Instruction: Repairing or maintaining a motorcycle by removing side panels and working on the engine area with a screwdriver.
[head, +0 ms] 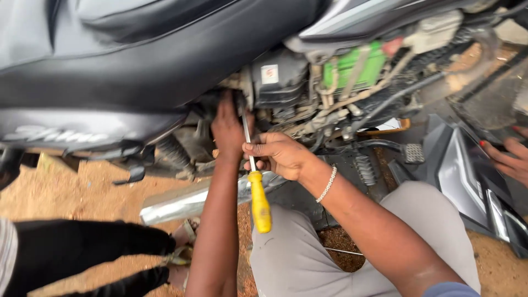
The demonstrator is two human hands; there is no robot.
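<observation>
Left hand: the left hand (228, 127) reached up into the motorcycle's engine bay (286, 88), at about 11 o'clock from the right hand; its fingers were buried among the parts, so whether they were curled on something could not be told.
Right hand: the right hand (279, 154) pinched the metal shaft of the screwdriver (254, 179) between thumb and fingers, just above the handle.
Screwdriver: it stood nearly upright, the yellow handle hanging at 6 o'clock below the right hand and the tip running up toward 12 o'clock, beside the left hand; the tip itself was hidden.
Step in hand: judged to be seating the tip on a fastener deep in the bay.
Doing it well: the shaft probably wanted steadying in line with the fastener, the left hand guiding the tip, and the grip likely had to shift down to the handle before any turning force went in.
Risk: a slanted shaft could slip off the head and strike the wiring near the green part (352, 66) at 2 o'clock.
Count, screwdrivers: one.
Count, the person's hands: two.
Count, other hands: one, with red nails (509, 157), at 3 o'clock on a loose grey panel (467, 176).
Count, exhaust pipes: one chrome exhaust pipe (181, 203), at 8 o'clock.
Count, bracelets: one beaded bracelet (328, 184), on the right wrist.
</observation>
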